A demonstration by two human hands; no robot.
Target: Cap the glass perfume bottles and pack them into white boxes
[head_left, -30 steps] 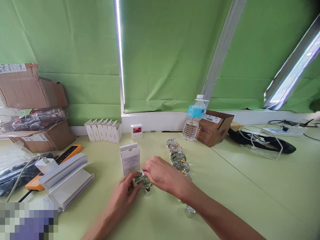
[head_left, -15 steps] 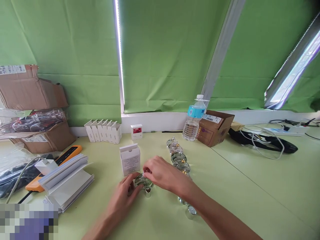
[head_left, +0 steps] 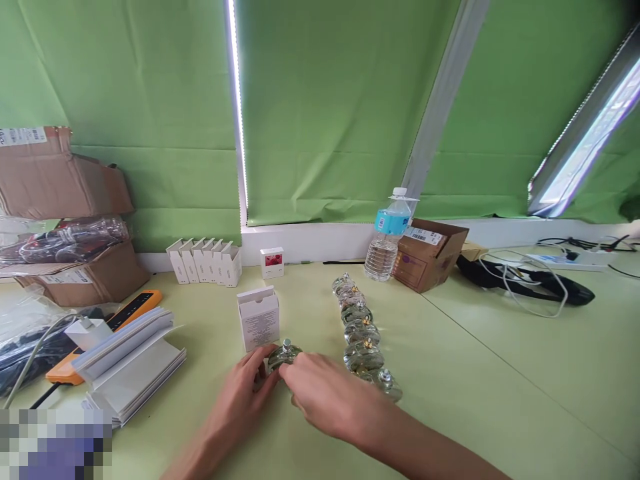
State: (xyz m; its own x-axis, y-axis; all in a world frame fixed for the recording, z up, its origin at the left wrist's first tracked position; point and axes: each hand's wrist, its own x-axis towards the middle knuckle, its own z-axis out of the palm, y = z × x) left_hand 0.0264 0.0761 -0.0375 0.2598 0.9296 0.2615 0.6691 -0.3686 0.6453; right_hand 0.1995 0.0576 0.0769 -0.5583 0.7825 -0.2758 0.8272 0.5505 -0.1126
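Low in the middle of the frame, the left hand [head_left: 245,393] is curled around a small round glass bottle [head_left: 283,355] that stands on the green bench [head_left: 475,373]. Its fingers wrap the bottle's left side. The right hand [head_left: 325,397] lies just right of the bottle, fingers bent and touching it near the bottom. I cannot tell if something small is under those fingers.

The bottle is smooth glass. It could slip or tip if the hands squeeze unevenly. A bump from the right arm could knock over the row of bottles [head_left: 361,333] just to the right.

A bit farther up, an open white box [head_left: 259,319] stands just behind the bottle. Farther back are a row of white boxes [head_left: 205,261] and a water bottle [head_left: 387,237].
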